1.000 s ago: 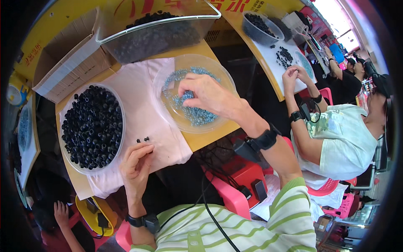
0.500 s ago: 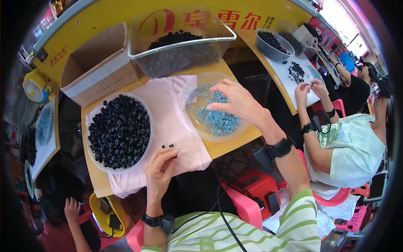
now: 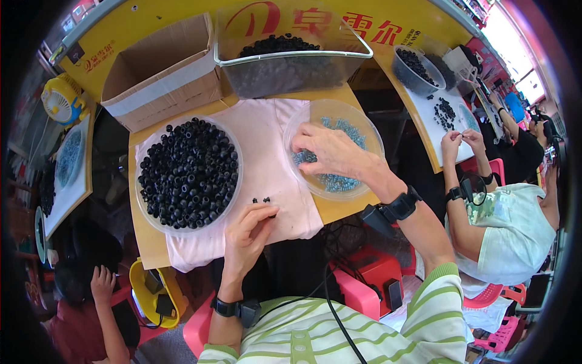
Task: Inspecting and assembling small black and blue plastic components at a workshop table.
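Observation:
My left hand rests at the near edge of a pale pink cloth, thumb and forefinger pinched on a small black piece, mostly hidden. Just beyond those fingertips, two tiny dark pieces lie on the cloth. My right hand reaches down into a shallow clear round dish of small shiny blue pieces. Its fingers are bent and the thumb stands apart from them; nothing shows in between. Left of my hands, a round clear tub is heaped with black, hollow, bead-like parts.
Behind stand an open cardboard box and a clear bin of black parts, against a yellow panel. At the right, a person works at another table. Another person sits lower left, near a yellow bucket.
My right hand has gone lower into the dish, its fingers more curled. My left hand keeps its pinch. The whole view has shifted, so the table appears farther right.

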A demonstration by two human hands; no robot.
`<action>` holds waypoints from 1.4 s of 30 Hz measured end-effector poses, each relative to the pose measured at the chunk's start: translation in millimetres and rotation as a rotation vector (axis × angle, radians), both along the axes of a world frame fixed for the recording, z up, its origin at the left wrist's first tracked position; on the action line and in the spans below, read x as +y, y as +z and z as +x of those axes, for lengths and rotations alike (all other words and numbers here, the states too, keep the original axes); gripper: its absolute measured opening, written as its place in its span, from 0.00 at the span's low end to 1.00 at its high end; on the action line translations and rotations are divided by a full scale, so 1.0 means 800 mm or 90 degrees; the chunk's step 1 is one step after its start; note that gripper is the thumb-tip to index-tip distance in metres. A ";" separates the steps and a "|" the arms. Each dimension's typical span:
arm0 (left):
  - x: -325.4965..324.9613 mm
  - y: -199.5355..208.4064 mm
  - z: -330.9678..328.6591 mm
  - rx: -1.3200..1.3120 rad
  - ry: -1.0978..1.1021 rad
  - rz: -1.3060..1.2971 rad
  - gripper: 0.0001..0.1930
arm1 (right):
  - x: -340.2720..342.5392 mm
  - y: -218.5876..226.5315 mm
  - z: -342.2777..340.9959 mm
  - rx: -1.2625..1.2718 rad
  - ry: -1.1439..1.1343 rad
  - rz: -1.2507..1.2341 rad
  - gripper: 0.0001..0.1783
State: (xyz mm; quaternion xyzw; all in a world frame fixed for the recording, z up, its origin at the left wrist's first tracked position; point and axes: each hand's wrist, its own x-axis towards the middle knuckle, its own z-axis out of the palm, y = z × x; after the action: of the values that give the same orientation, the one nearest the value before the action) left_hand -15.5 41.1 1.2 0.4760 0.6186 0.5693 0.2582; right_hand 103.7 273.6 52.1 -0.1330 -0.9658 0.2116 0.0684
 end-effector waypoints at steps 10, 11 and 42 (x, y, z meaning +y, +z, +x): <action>0.003 -0.015 -0.002 0.008 -0.009 0.042 0.11 | -0.017 -0.005 0.066 0.107 -0.117 -0.039 0.06; 0.003 -0.012 0.000 0.016 -0.016 0.031 0.12 | -0.028 -0.006 0.074 0.110 -0.125 -0.043 0.06; 0.017 -0.036 -0.016 -0.118 -0.060 0.068 0.11 | -0.161 -0.043 0.042 0.206 -0.211 0.025 0.14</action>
State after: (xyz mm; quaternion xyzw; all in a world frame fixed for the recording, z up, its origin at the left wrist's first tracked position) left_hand -27.9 54.7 -27.5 0.4625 0.5381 0.6303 0.3151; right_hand 137.2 145.0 17.7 -0.2530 -0.9111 0.1973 0.2588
